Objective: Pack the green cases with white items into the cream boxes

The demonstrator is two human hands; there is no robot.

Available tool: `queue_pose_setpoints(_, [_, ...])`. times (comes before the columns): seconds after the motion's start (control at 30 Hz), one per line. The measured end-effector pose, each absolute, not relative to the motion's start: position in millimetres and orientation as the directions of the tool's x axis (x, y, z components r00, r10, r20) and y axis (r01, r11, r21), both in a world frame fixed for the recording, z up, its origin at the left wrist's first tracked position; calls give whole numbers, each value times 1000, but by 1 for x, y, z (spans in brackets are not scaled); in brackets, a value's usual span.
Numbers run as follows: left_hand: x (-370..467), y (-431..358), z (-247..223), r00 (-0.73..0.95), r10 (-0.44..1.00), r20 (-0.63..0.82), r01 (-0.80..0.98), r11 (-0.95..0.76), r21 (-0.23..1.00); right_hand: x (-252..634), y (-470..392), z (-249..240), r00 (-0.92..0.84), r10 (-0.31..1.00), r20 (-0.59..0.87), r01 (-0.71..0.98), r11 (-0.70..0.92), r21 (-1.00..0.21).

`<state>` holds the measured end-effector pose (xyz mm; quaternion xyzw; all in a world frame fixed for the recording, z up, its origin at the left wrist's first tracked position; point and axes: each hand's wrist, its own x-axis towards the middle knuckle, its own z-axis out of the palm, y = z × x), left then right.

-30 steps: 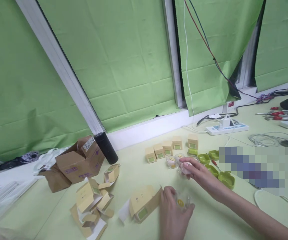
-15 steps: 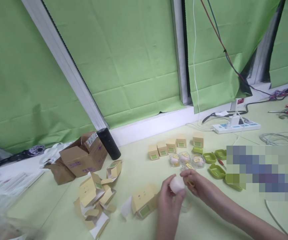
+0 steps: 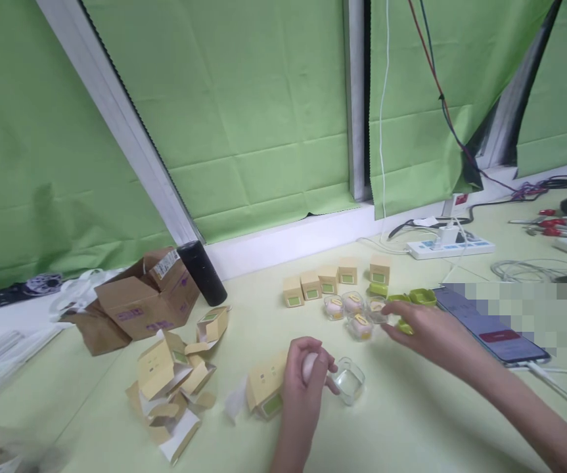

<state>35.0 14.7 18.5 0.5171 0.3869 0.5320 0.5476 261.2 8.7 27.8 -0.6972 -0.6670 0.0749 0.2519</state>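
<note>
My left hand [image 3: 307, 371] is closed around a small pale pink, egg-shaped piece [image 3: 309, 366]. An open clear plastic case [image 3: 349, 381] lies on the table just right of those fingers. My right hand [image 3: 414, 322] reaches over the table with thumb and forefinger apart, its fingertips at a clear case [image 3: 376, 309]. Beside it sit several more clear cases, among them one nearest me [image 3: 360, 326], with pale rounded pieces and yellow marks inside. Left of my left hand lies a tan carton [image 3: 266, 387], partly hidden by that hand.
Small tan boxes [image 3: 311, 286] stand in a row behind the cases. Green trays [image 3: 422, 297] and a phone [image 3: 500, 328] lie right. Torn cartons [image 3: 165, 374], a cardboard box [image 3: 150, 302] and a black bottle [image 3: 202, 273] are left. A power strip [image 3: 451, 248] stands behind.
My right hand has moved away from my left hand, rightward and back to the clear cases. My left hand, still holding the pale piece, has shifted slightly left. The phone shows more.
</note>
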Motion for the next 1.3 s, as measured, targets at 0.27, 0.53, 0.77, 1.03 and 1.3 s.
queue_pose_setpoints(0.27, [34, 12, 10, 490, 868, -78, -129, 161, 979, 332, -29, 1, 273, 960, 55, 948, -259, -182])
queue_pose_setpoints(0.53, [48, 7, -1, 590, 784, -192, -82, 295, 952, 238, -29, 34, -211, 954, 213, 728, 299, -618])
queue_pose_setpoints(0.77, [39, 12, 16, 252, 949, -191, -340, 272, 900, 202, 4, 39, -11, 980, 200, 243, 196, -950])
queue_pose_setpoints(1.03, [45, 16, -2, 293, 940, -173, -373, 279, 885, 201, 13, 8, 37, 998, -47, -76, -44, -996])
queue_pose_setpoints(1.3, [38, 18, 8, 246, 949, -195, -325, 271, 906, 200, 15, 10, 115, 992, -60, -244, -30, -969])
